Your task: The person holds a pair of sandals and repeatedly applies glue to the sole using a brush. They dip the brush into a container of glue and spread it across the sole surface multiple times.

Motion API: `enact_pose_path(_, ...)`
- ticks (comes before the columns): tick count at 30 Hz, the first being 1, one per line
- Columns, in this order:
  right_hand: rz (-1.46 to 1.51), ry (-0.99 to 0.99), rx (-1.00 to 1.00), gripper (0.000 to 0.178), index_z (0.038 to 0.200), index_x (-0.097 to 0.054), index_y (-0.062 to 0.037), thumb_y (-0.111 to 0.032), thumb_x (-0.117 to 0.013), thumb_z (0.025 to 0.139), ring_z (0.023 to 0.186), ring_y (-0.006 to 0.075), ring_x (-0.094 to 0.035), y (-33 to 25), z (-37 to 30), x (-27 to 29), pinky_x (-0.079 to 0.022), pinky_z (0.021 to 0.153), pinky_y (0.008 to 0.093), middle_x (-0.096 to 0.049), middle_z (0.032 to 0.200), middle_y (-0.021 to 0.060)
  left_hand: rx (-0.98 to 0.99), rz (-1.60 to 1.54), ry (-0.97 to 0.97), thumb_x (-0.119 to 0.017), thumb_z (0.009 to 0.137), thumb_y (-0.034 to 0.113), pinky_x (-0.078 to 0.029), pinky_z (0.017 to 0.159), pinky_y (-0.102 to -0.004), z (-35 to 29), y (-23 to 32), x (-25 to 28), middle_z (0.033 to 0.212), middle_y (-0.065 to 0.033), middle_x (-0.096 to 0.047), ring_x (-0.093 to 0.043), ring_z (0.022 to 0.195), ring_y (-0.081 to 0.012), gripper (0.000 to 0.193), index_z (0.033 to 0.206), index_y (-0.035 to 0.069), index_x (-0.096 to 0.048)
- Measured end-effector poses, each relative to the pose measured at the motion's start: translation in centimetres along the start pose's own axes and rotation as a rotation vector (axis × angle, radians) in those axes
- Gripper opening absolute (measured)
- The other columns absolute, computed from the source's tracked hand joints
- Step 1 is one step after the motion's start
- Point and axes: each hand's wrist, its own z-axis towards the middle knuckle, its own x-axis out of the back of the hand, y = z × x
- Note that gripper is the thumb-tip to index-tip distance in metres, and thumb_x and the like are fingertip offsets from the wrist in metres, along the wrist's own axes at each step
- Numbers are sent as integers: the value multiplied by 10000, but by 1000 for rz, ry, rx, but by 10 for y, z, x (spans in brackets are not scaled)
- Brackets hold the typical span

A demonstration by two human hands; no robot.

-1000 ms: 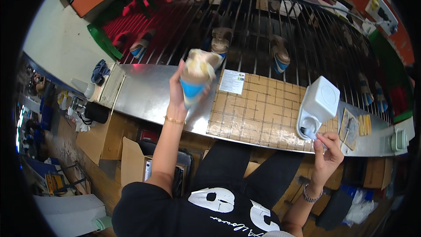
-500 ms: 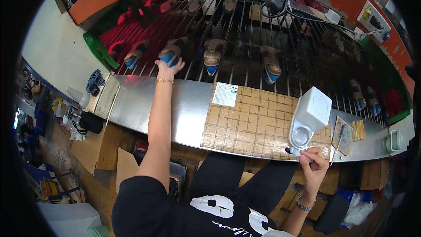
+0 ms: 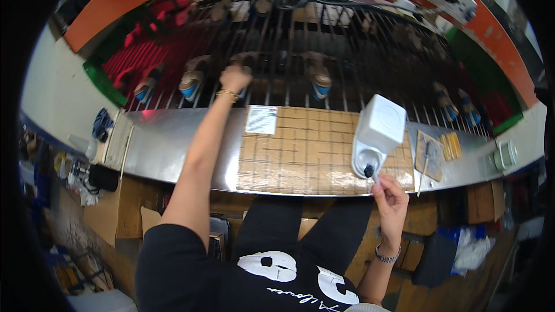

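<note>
White plastic dispenser [image 3: 383, 122] set on brown grid-lined sheet [image 3: 295, 159] near desk [image 3: 179, 144] edge, probably for easy reach. Dark-tipped brush [image 3: 369, 171] pinched by right hand [image 3: 391, 199] at pale handle, tip at round cup [image 3: 362, 158], fingers presumably kept clean. Shoe [image 3: 246, 58] on slender metal rods [image 3: 292, 40] partly hidden by left hand [image 3: 236, 78]; blurred grip cannot be told. Neighbouring shoes [image 3: 191, 78] tan, blue-toed, rounded.

A dark blue cloth [image 3: 103, 125] (crumpled) lies left, a pale green container [image 3: 509, 154] right.
</note>
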Motion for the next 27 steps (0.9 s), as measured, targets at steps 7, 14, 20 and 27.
enact_pose_path(7,-601,315,25,225,1149,-742,1,-57,-706,934,791,109,-566,-8,2,60,-443,716,256,-637,850,42,105,-1507,-208,-707,929,442,-581,895,-424,-84,-27,100,1326,-193,-618,-671,1111,-337,758,1456,-20,-421)
enact_pose_path(14,-898,185,292,175,1042,-798,-120,-133,-758,872,727,204,-573,12,28,34,-397,728,340,-660,871,46,-136,-2108,-1226,-497,926,711,-446,971,-755,-229,11,98,1618,-252,-247,-288,1442,-534,967,1597,81,-203)
enact_pose_path(20,-1049,110,411,153,999,-802,-114,-133,-773,850,751,198,-581,13,41,30,-372,733,335,-657,860,40,-243,-1843,-447,-854,652,646,-356,1187,-536,-299,50,94,1548,-243,-372,-411,1422,-378,1249,1536,-27,-283)
enact_pose_path(27,-1076,92,400,135,983,-797,-96,-157,-763,867,688,169,-540,10,40,27,-373,689,313,-642,818,38,-272,-1472,-93,-827,600,756,-387,1169,-463,-322,87,120,1525,-204,-422,-467,1391,-305,1384,1556,-51,-236)
